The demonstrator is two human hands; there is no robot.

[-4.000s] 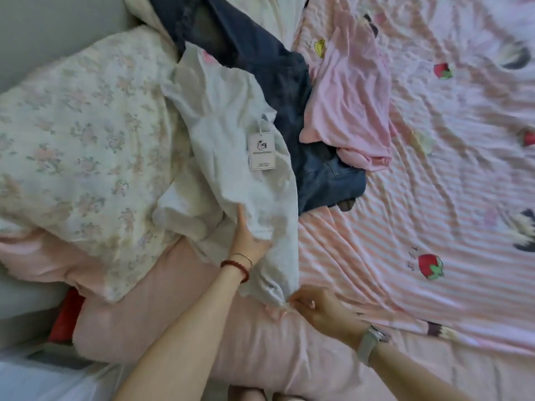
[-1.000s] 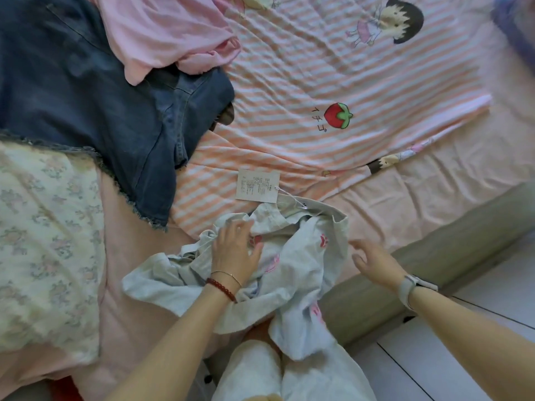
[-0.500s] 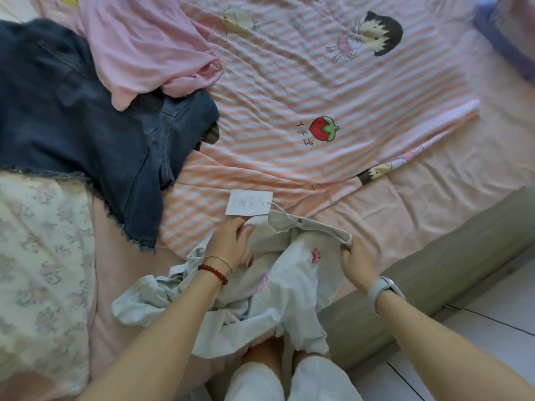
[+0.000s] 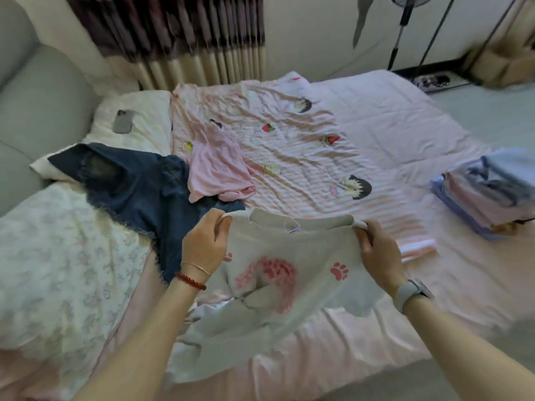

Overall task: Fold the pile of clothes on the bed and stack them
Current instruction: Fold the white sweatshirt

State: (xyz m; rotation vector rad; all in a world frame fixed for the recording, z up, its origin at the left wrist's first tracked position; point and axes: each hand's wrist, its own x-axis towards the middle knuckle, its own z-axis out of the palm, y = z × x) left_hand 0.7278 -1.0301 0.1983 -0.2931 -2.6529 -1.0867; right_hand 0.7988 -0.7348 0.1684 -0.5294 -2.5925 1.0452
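Half a second ago the white top (image 4: 286, 273) was lying bunched at the bed's (image 4: 405, 123) near edge; now both hands are lifting it by the shoulders and spreading it open, its pink paw prints facing the camera. The left hand (image 4: 204, 246) is pinching one shoulder, fingers curled over the cloth; the right hand (image 4: 376, 250) is gripping the other the same way. The hem is trailing on the bed's near edge. This is probably the shake-out before laying it flat to fold. Left of the top, the jeans (image 4: 139, 186) and pink shirt (image 4: 215, 166) are waiting unfolded. At the bed's right side, the folded stack (image 4: 486, 195) is standing, well apart from the top.
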